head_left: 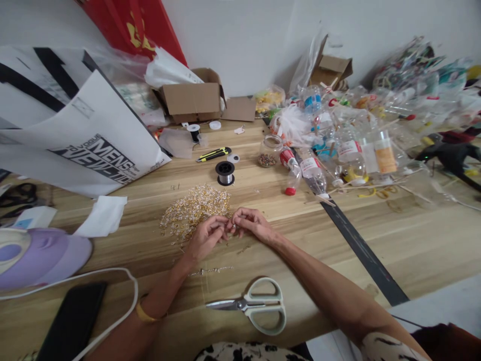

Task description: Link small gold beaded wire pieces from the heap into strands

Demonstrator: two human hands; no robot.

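My left hand [209, 234] and my right hand [252, 224] meet fingertip to fingertip over the wooden table. Both are closed in a pinch around something tiny and pale that I cannot make out. Just beyond my left hand lies a loose heap of gold and clear beads [195, 208]. Nearer to me a short beaded chain [210, 271] rests on the wood, and a small piece of chain [244, 248] is below my right hand. Scissors [259, 305] with cream handles lie in front of me, blades pointing left.
Behind the beads stand a wire spool [225, 174], a yellow-black utility knife [214, 154] and a jar of beads [270, 150]. Plastic bottles [312, 171] crowd the right. At left are a white paper bag [97, 140], a phone [73, 321] and a purple appliance [48, 256] with a white cable.
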